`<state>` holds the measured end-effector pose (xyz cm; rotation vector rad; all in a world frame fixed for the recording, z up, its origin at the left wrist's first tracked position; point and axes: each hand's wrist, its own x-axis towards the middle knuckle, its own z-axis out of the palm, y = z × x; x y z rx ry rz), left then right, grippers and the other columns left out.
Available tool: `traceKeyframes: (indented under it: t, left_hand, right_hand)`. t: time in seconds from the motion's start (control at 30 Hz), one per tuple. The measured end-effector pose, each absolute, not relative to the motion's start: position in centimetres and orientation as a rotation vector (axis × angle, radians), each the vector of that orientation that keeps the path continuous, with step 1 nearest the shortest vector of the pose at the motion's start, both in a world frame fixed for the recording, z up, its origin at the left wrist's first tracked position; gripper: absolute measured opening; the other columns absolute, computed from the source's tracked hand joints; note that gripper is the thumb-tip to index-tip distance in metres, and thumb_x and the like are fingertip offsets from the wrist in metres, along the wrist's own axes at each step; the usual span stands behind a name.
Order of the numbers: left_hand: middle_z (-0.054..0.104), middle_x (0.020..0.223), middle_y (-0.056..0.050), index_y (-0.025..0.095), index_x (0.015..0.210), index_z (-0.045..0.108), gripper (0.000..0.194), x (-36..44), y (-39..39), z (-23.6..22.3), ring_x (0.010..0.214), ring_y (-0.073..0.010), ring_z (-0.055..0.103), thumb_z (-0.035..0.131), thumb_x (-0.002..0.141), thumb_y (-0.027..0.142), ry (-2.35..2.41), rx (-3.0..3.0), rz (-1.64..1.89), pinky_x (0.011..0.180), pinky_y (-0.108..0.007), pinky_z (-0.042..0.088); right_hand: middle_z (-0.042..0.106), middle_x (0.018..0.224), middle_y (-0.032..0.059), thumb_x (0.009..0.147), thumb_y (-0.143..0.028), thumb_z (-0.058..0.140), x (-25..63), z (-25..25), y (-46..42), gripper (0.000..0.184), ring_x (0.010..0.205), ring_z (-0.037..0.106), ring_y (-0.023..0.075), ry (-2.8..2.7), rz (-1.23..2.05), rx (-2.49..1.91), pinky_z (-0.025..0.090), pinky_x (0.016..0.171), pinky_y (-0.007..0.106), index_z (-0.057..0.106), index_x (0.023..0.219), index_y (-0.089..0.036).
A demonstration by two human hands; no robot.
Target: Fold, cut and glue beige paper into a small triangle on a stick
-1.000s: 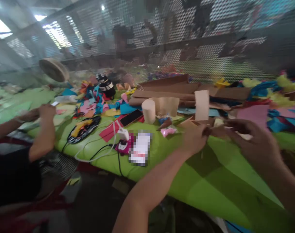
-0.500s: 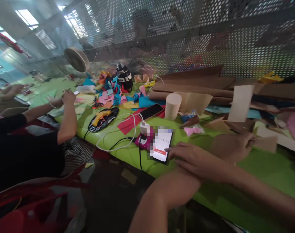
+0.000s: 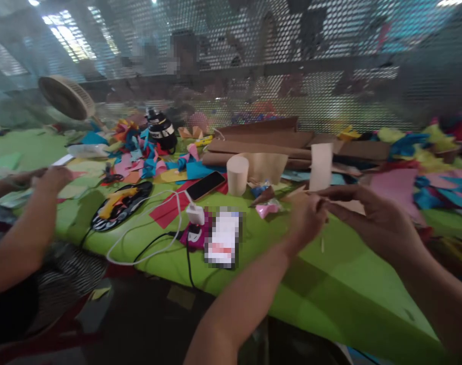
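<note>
My left hand [image 3: 310, 218] is closed, its fingers bent around a small piece of light brown paper [image 3: 353, 206], which is mostly hidden by the hands and blurred. Thumb and forefinger of my right hand [image 3: 371, 215] come together on the same paper, against the left fingertips. Both hands are above the green tabletop [image 3: 352, 284]. To their left lies a phone [image 3: 222, 238] with a lit screen, partly blurred out. Just beyond the left hand are a pink piece in clear wrapping [image 3: 268, 208] and an upright cream paper roll [image 3: 237, 175].
A white charger [image 3: 194, 214] with cables sits in a magenta power strip [image 3: 196, 238]. Past it are a dark phone [image 3: 205, 186] and a yellow glue gun [image 3: 118, 201]. Brown paper sheets [image 3: 253, 147] line the mesh wall. At left, another person's arm [image 3: 29, 223] reaches over the table.
My right hand has left the phone screen and joined my left hand at the brown paper. My left hand has lifted from beneath the right arm. The view has turned right.
</note>
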<state>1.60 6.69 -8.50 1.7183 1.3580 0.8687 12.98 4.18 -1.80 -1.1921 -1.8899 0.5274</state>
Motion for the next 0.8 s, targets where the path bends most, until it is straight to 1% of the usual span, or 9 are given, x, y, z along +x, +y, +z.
traceKeyframes:
  t: [0.07, 0.17, 0.3, 0.37, 0.47, 0.53, 0.6, 0.7, 0.8]
  left_hand:
    - [0.069, 0.075, -0.004, 0.019, 0.098, 0.067, 0.031, 1.4, 7.1, -8.6, 0.073, -0.0186, 0.065, 0.037, 0.100, 0.028, 1.299, 1.652, 0.964, 0.071, -0.032, 0.052]
    - [0.065, 0.070, 0.001, 0.019, 0.089, 0.064, 0.022, 1.4, 7.0, -8.6, 0.069, -0.0144, 0.061, 0.047, 0.097, 0.029, 1.207, 1.551, 1.085, 0.068, -0.026, 0.047]
    - [0.065, 0.071, 0.001, 0.018, 0.086, 0.064, 0.020, 1.4, 6.4, -8.3, 0.070, -0.0146, 0.060, 0.052, 0.097, 0.030, 1.140, 1.624, 1.063, 0.070, -0.026, 0.046]
    - [0.068, 0.077, 0.000, 0.019, 0.091, 0.066, 0.019, 0.9, 6.6, -7.9, 0.073, -0.0159, 0.062, 0.053, 0.096, 0.032, 1.149, 1.702, 1.007, 0.073, -0.027, 0.047]
    - [0.073, 0.096, -0.005, 0.020, 0.100, 0.068, 0.020, -0.7, 7.5, -7.2, 0.093, -0.0214, 0.064, 0.055, 0.097, 0.034, 1.458, 1.862, 1.026, 0.087, -0.034, 0.047]
    - [0.073, 0.108, -0.009, 0.020, 0.107, 0.068, 0.018, -1.9, 8.1, -6.9, 0.108, -0.0272, 0.060, 0.058, 0.095, 0.030, 1.859, 1.929, 1.010, 0.098, -0.042, 0.042]
    - [0.070, 0.116, -0.011, 0.020, 0.113, 0.065, 0.023, -2.9, 8.4, -6.9, 0.117, -0.0306, 0.055, 0.063, 0.091, 0.027, 2.076, 1.987, 0.891, 0.100, -0.045, 0.040]
    - [0.069, 0.118, -0.012, 0.022, 0.108, 0.068, 0.018, -3.3, 8.5, -7.2, 0.121, -0.0319, 0.052, 0.063, 0.090, 0.023, 2.110, 2.123, 0.631, 0.098, -0.046, 0.042]
    - [0.071, 0.112, -0.011, 0.022, 0.099, 0.069, 0.014, -2.9, 8.2, -7.1, 0.117, -0.0307, 0.056, 0.056, 0.094, 0.022, 2.077, 2.200, 0.590, 0.097, -0.046, 0.042]
  right_hand:
    - [0.070, 0.099, 0.0053, 0.082, -0.043, 0.067, 16.1, -2.3, 5.3, 0.028, 0.092, 0.063, 0.0223, -1.696, 0.489, -1.369, 0.049, 0.083, 0.036, 0.067, 0.103, -0.025]
    - [0.067, 0.111, 0.0062, 0.078, -0.048, 0.071, 19.2, -3.9, 6.6, 0.040, 0.095, 0.060, 0.0204, -1.566, 0.618, -1.440, 0.048, 0.085, 0.034, 0.064, 0.109, -0.025]
    - [0.068, 0.090, 0.0036, 0.064, -0.061, 0.079, 20.1, -5.6, 7.1, 0.058, 0.085, 0.063, 0.0212, -1.428, 1.102, -1.376, 0.050, 0.075, 0.034, 0.066, 0.106, -0.023]
    - [0.066, 0.077, 0.0019, 0.058, -0.064, 0.082, 20.0, -5.8, 7.0, 0.056, 0.074, 0.061, 0.0205, -1.417, 1.223, -1.370, 0.049, 0.067, 0.033, 0.068, 0.089, -0.020]
    - [0.063, 0.067, 0.0001, 0.058, -0.061, 0.083, 20.4, -5.7, 6.8, 0.047, 0.063, 0.055, 0.0169, -1.370, 1.171, -1.398, 0.043, 0.058, 0.029, 0.067, 0.071, -0.019]
    - [0.064, 0.067, -0.0009, 0.062, -0.056, 0.084, 20.8, -5.6, 6.7, 0.041, 0.061, 0.054, 0.0154, -1.275, 1.171, -1.381, 0.041, 0.056, 0.027, 0.069, 0.074, -0.020]
    - [0.067, 0.069, -0.0011, 0.064, -0.052, 0.084, 21.0, -5.6, 6.6, 0.037, 0.061, 0.055, 0.0151, -1.207, 1.222, -1.334, 0.041, 0.056, 0.027, 0.070, 0.079, -0.021]
    - [0.067, 0.069, -0.0010, 0.061, -0.053, 0.085, 20.6, -5.2, 6.4, 0.038, 0.062, 0.057, 0.0161, -1.228, 1.230, -1.279, 0.043, 0.058, 0.027, 0.070, 0.076, -0.021]
    - [0.064, 0.065, -0.0008, 0.060, -0.060, 0.082, 19.9, -4.5, 6.0, 0.044, 0.061, 0.055, 0.0164, -1.333, 1.171, -1.285, 0.042, 0.056, 0.028, 0.070, 0.072, -0.020]
